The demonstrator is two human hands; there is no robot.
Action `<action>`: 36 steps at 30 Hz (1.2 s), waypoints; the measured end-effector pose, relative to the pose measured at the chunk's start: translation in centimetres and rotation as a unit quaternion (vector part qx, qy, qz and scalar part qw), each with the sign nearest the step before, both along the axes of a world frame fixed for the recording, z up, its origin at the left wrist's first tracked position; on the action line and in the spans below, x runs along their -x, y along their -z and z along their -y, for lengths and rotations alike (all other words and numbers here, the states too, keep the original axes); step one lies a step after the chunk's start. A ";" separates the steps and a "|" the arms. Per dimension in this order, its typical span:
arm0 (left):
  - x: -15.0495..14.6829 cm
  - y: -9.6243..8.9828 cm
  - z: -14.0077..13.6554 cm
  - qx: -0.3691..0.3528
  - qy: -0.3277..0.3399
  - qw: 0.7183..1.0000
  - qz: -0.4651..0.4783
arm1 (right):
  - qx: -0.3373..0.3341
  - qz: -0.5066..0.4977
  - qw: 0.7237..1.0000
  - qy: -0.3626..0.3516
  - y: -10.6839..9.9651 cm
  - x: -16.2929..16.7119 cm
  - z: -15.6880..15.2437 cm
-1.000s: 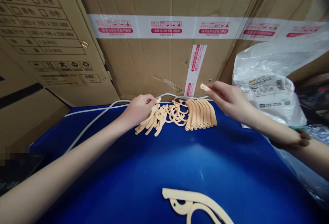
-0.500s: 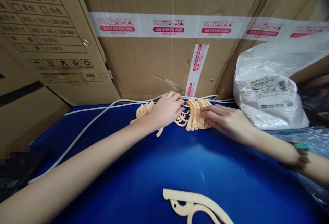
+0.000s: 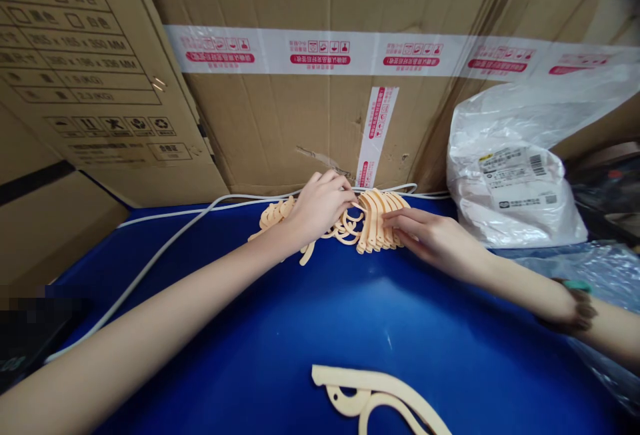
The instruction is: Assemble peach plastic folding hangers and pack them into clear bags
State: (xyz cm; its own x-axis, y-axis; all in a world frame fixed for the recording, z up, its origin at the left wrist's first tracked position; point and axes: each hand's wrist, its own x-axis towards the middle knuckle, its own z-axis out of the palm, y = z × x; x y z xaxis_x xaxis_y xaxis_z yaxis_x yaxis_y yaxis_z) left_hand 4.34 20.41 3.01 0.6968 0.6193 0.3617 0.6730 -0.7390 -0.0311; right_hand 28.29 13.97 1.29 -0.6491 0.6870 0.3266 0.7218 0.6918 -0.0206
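Beige plastic folding hanger arms (image 3: 376, 222) stand side by side in a tight row at the back of the blue surface. My left hand (image 3: 323, 203) reaches in from the left, its fingertips closed on a hanger arm at the row's left end; the grip is partly hidden. On the right side of the row, the bent fingers of my right hand (image 3: 425, 235) press against the arms and grip them. Curved hanger hooks (image 3: 347, 230) lie between the hands. More beige hanger pieces (image 3: 274, 214) are heaped behind my left wrist. In front lies a larger-looking hanger (image 3: 380, 382), cut off by the lower edge.
Cardboard boxes (image 3: 270, 128) wall off the back and left. A white cable (image 3: 165, 243) runs along the back and down the left side. At the right stand a white plastic parcel bag (image 3: 515, 188) and clear plastic wrap (image 3: 595, 275). A dark object (image 3: 35, 335) sits lower left.
The view has shifted slightly, moving everything a little left. My left fingers have moved closer to the row's left end. My right hand stays against the row.
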 end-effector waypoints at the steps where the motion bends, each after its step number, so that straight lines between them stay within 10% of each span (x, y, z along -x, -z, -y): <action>1: 0.4 0.0 0.2 -0.001 0.007 1.000 0.002 | 0.000 0.002 1.000 0.002 0.0 0.1 0.1; 11: 3.2 -0.5 4.0 0.036 0.030 0.998 0.029 | 0.004 -0.003 1.000 0.017 0.0 0.2 0.7; 17: 3.1 -1.1 7.5 0.100 0.048 0.993 0.027 | 0.022 -0.042 0.986 0.160 0.1 -1.5 0.3; 36: -0.5 1.9 4.6 0.125 0.055 0.991 0.005 | 0.202 -0.211 0.931 0.220 2.3 -1.6 0.1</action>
State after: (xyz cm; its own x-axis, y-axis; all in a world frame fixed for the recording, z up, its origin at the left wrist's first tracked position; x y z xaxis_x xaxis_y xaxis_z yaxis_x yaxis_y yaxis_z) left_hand 4.85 15.83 1.16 0.7626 0.6103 0.2145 0.5865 -0.7921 0.1690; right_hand 29.86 13.92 -1.00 -0.1476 0.9781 0.1465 0.8018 0.2051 -0.5612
